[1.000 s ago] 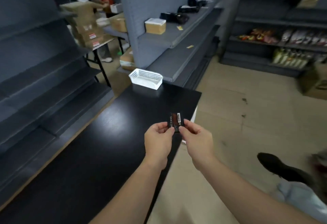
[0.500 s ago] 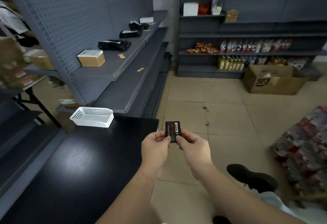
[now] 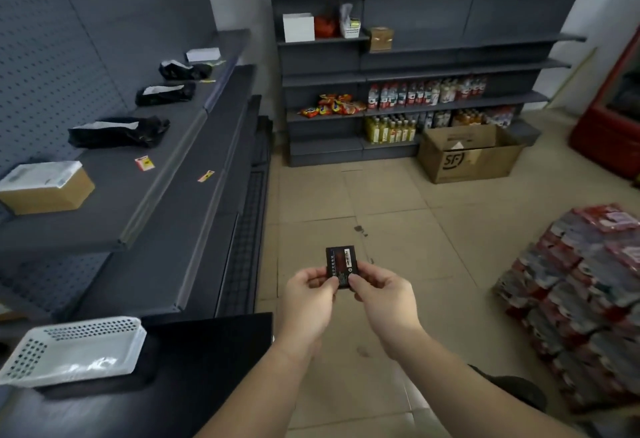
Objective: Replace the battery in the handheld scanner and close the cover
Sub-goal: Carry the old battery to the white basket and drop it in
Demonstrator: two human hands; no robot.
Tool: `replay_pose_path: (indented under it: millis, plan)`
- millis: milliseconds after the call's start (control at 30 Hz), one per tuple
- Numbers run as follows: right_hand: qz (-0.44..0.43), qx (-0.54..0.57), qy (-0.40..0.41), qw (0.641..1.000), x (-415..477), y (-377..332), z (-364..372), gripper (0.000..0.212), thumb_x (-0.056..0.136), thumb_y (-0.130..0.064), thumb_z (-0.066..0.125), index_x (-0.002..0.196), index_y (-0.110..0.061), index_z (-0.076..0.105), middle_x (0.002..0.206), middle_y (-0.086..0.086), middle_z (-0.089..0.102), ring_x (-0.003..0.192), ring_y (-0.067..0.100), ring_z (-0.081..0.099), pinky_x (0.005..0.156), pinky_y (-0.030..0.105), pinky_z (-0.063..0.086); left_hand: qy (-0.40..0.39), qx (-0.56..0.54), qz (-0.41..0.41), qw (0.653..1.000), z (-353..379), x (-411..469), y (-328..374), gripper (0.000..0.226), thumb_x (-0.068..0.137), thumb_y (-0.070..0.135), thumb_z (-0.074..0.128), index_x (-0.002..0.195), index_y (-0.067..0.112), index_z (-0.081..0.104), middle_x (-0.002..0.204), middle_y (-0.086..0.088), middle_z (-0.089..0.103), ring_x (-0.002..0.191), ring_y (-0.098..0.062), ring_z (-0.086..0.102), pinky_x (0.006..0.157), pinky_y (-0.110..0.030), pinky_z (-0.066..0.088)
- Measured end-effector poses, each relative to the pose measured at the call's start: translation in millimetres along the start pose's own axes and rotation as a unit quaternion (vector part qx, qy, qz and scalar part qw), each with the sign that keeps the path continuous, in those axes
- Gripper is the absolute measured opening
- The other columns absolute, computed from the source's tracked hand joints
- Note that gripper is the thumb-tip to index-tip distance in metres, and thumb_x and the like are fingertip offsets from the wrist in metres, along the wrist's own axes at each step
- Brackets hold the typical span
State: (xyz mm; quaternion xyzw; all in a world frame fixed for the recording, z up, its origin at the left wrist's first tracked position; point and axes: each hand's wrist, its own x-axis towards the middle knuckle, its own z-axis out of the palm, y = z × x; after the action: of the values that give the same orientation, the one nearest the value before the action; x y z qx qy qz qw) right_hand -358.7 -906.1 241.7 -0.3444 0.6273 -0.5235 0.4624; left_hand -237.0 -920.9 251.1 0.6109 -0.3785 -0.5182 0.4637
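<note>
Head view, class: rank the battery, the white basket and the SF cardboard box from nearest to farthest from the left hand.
1. Battery: pinched by the left hand.
2. White basket: on the black table, lower left.
3. SF cardboard box: on the floor, far right.

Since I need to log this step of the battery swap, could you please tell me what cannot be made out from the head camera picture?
- Battery: its lower edge is covered by the thumbs of the left hand and right hand; the label print is too small to read.
- Scanner and its cover: neither shows in the head view.
- White basket: its left end is cut off by the frame edge.
- Black bags on the shelf: contents hidden.
</note>
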Motion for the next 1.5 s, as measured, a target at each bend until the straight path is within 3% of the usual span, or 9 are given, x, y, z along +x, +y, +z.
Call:
replay_pose_path:
  millis: [100,300,433,667,800,900,1067,1233,1500]
  plan:
    - [-0.002,0.000,0.001,1.000,37,-6,14,0.021,0.082,-0.012,0.072,0.092,-0.030,0.076,0.083,-0.014,0.077,0.071,-0.002,0.069,0.073,0.020,0.051,0.007,-0.009,-0.004,1.000,9,39,9,0.017,0.084,0.002,0.070,0.092,0.017,0.069,0.084,-0.003,0.075,0.074,-0.011,0.071,0.067,-0.024,0.056]
    - [-0.004,-0.013,-0.021,1.000,128,-13,36,0.022,0.081,-0.015,0.071,0.097,-0.029,0.077,0.085,-0.012,0.078,0.076,0.004,0.070,0.078,0.027,0.055,0.025,-0.007,-0.001,1.000,34,120,26,0.018,0.085,0.000,0.069,0.089,0.018,0.067,0.084,-0.005,0.073,0.077,-0.016,0.070,0.072,-0.031,0.058]
    - [0.007,-0.016,-0.051,0.999,195,-16,57,0.023,0.082,-0.016,0.071,0.099,-0.029,0.076,0.089,-0.013,0.077,0.083,0.005,0.071,0.083,0.029,0.056,0.067,-0.005,-0.011,0.998,48,178,33,0.020,0.084,0.002,0.070,0.089,0.021,0.066,0.083,-0.001,0.074,0.075,-0.012,0.071,0.066,-0.023,0.057]
    - [0.000,-0.054,-0.201,0.978,267,-28,140,0.024,0.083,-0.015,0.072,0.100,-0.031,0.075,0.091,-0.014,0.077,0.085,0.005,0.072,0.083,0.026,0.056,0.201,-0.050,-0.044,0.977,10,247,43,0.020,0.083,0.006,0.072,0.092,0.022,0.068,0.086,0.002,0.076,0.078,-0.009,0.073,0.074,-0.028,0.059]
    - [-0.011,-0.065,-0.352,0.934,251,-26,215,0.026,0.085,-0.005,0.071,0.102,-0.024,0.076,0.095,-0.011,0.077,0.091,0.007,0.071,0.084,0.026,0.055,0.344,-0.091,-0.057,0.933,-52,236,39,0.019,0.081,0.009,0.074,0.093,0.023,0.070,0.084,0.002,0.076,0.073,-0.008,0.072,0.071,-0.027,0.058]
    - [-0.018,-0.085,-0.454,0.887,209,-18,266,0.028,0.083,-0.007,0.074,0.088,-0.035,0.075,0.092,-0.018,0.076,0.091,0.001,0.071,0.082,0.023,0.052,0.445,-0.126,-0.066,0.884,-103,201,31,0.016,0.083,0.008,0.072,0.095,0.020,0.070,0.089,-0.005,0.075,0.079,-0.015,0.071,0.078,-0.035,0.059]
    - [-0.026,-0.131,-0.586,0.799,126,5,321,0.024,0.083,-0.017,0.075,0.103,-0.030,0.075,0.095,-0.017,0.076,0.091,0.002,0.071,0.087,0.031,0.055,0.576,-0.154,-0.078,0.799,-166,130,12,0.015,0.083,0.008,0.071,0.095,0.017,0.070,0.090,-0.004,0.074,0.084,-0.019,0.070,0.084,-0.040,0.058]
    - [0.000,-0.149,-0.626,0.765,71,24,345,0.026,0.084,-0.014,0.074,0.102,-0.032,0.074,0.092,-0.013,0.077,0.086,0.005,0.072,0.080,0.027,0.056,0.615,-0.175,-0.080,0.765,-200,89,-7,0.017,0.084,0.009,0.071,0.095,0.021,0.068,0.092,-0.003,0.073,0.084,-0.017,0.070,0.082,-0.037,0.059]
    - [0.015,-0.192,-0.604,0.774,60,49,381,0.027,0.083,-0.009,0.074,0.099,-0.031,0.072,0.084,-0.011,0.077,0.077,0.004,0.072,0.063,0.015,0.054,0.603,-0.180,-0.113,0.769,-237,99,-37,0.018,0.084,0.011,0.072,0.095,0.024,0.066,0.092,-0.001,0.072,0.084,-0.014,0.069,0.081,-0.034,0.059]
